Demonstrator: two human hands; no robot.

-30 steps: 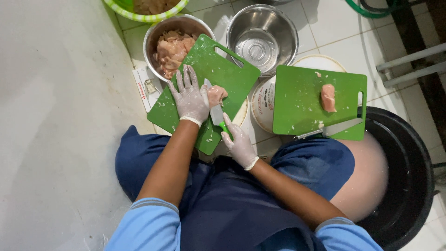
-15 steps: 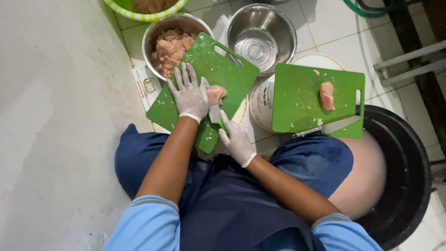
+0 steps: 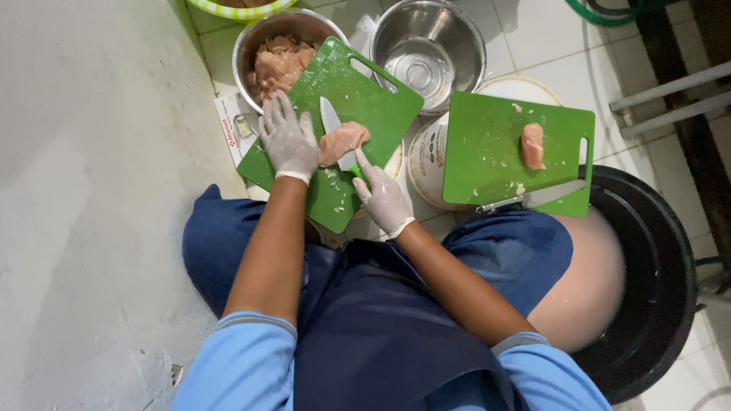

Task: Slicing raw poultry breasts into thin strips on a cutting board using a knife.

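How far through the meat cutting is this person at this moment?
Done: meat scraps on both boards suggest earlier cutting. In hand: left hand presses a raw meat piece on the near green cutting board; right hand holds the knife against it. Left: the metal bowl holds more raw meat; another piece waits on the second board.

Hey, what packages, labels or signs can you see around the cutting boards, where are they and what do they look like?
Printed paper: flat on the floor left of the near green cutting board, white with red marks.
Round tub: under the second cutting board, white with a red and dark printed label on its side.
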